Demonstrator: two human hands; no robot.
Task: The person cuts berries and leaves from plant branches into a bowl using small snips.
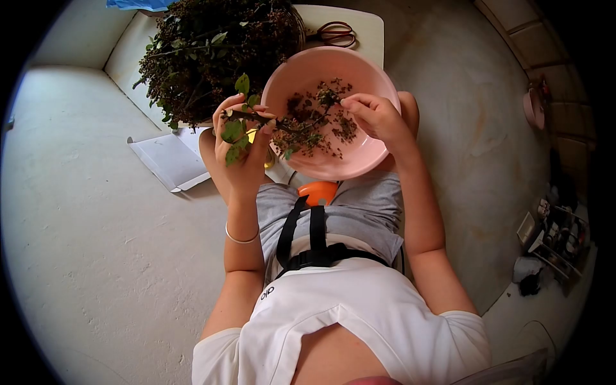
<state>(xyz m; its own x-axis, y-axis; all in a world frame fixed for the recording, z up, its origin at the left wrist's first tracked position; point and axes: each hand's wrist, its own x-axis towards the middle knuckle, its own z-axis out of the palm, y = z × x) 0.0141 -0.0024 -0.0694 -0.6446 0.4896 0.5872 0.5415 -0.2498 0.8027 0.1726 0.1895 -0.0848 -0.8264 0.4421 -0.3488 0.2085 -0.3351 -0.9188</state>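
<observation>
My left hand (242, 138) is closed around the woody stem of a leafy branch (292, 125) with clusters of small reddish-brown berries. The branch reaches to the right over a pink basin (350, 163), which rests at my lap. At the branch's far tip, my right hand (373, 115) pinches a berry cluster between thumb and fingertips. Loose brown bits or berries lie in the basin under the branch, though the branch partly hides them. Green leaves (233, 131) stick out past my left fingers.
A large heap of similar berry branches (212, 58) fills a basket on the pale table (369, 29). Red-handled scissors (336, 34) lie behind the basin. An open white box or folded card (173, 160) is on the floor at left. Assorted items on a rack (561, 237) stand far right.
</observation>
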